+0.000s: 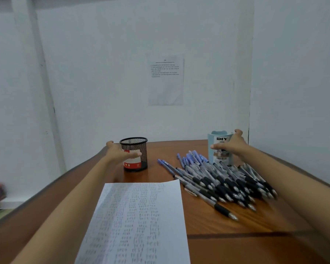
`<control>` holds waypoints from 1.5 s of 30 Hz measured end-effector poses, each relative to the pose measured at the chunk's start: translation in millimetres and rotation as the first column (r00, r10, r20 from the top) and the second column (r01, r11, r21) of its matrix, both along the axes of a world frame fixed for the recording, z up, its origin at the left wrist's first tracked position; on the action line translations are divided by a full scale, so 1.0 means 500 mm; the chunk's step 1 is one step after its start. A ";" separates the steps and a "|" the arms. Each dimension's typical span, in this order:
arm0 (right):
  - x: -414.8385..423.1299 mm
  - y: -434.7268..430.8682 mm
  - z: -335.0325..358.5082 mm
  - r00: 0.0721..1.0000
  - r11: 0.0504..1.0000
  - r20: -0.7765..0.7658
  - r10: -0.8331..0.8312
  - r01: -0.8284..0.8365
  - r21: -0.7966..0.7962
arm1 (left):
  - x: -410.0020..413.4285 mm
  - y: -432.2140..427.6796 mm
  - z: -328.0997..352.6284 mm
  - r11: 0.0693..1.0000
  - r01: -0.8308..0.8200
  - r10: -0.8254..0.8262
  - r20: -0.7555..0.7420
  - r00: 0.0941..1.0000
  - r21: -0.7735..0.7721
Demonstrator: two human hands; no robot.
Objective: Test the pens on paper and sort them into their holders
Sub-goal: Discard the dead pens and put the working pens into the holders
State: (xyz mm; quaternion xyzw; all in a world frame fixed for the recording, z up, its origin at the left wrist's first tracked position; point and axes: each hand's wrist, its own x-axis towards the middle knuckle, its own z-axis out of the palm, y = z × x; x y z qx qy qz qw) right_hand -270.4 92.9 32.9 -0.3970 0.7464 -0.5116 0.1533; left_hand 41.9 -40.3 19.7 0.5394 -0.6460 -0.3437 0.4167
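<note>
A written-on paper [141,216] is laid nearest on the table [236,244], with pens [223,181] heaped just right of it. Farther back, the left hand [120,152] is spread wide, fingers straight, across the front of the mesh holder [139,143]. The right hand [232,145] is spread likewise across the blue holder [217,135], thumb raised by its rim.

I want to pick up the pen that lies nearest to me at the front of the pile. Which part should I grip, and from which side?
Probably the black rubber grip of the nearest pen, from above on the near side. That end sticks out of the pile over bare table, while its rear barrel lies against other pens.
</note>
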 end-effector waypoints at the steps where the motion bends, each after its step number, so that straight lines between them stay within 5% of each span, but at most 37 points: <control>1: -0.001 -0.006 -0.006 1.000 1.000 0.019 -0.009 0.010 -0.030 | 0.000 -0.002 -0.002 1.000 0.006 -0.006 -0.021 1.000 -0.003; 11: -0.010 -0.029 -0.034 0.999 0.997 0.030 -0.020 0.023 -0.079 | -0.007 -0.016 -0.006 1.000 0.026 -0.026 -0.043 0.999 0.009; 18: 0.015 -0.007 0.033 0.993 0.973 0.104 0.057 -0.032 -0.228 | 0.004 -0.007 0.062 0.998 -0.053 0.043 -0.297 0.954 -0.027; 23: 0.043 0.046 0.089 0.995 0.965 -0.011 0.101 -0.101 -0.242 | 0.064 0.044 0.119 0.995 0.083 -0.092 -0.175 0.980 -0.056; 31: 0.126 0.209 0.108 0.958 0.936 0.037 0.286 -0.271 -0.226 | 0.198 0.187 0.124 0.975 0.217 -0.217 -0.009 0.976 -0.042; 45: 0.266 0.386 -0.027 0.892 0.895 0.102 0.440 -0.428 -0.123 | 0.235 0.390 0.012 0.920 0.391 -0.391 0.031 0.920 0.007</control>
